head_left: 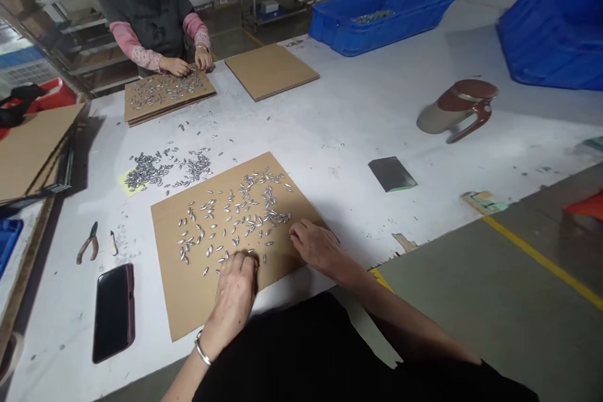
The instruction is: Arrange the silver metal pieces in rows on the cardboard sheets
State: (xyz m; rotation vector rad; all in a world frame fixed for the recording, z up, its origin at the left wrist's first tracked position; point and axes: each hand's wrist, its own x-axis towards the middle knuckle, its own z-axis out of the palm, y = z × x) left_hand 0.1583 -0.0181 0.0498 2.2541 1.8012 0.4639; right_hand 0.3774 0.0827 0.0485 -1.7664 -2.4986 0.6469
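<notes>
A square of brown cardboard [188, 301] lies before me, with many small silvery spindle-shaped metal pieces [254, 221] scattered over it. At its near edge my left hand [236, 279] rests with fingers curled down among the pieces; its fingertips are hidden beneath it. By the right-hand edge my right hand [313, 243] has its fingers bent together, close to a cluster of the pieces. What either hand pinches is too small or hidden to make out. Beyond the cardboard a loose heap of the same metal pieces [147, 169] lies partly over a yellow paper [126, 183].
Left on the white table are pliers [88, 244], a small knife-like tool [114, 243] and a phone [114, 313]. Right are a dark block [392, 174] and a lidded mug [455, 107]. Blue bins [377, 34] stand farther back. Across the table a co-worker [157, 25] handles similar pieces.
</notes>
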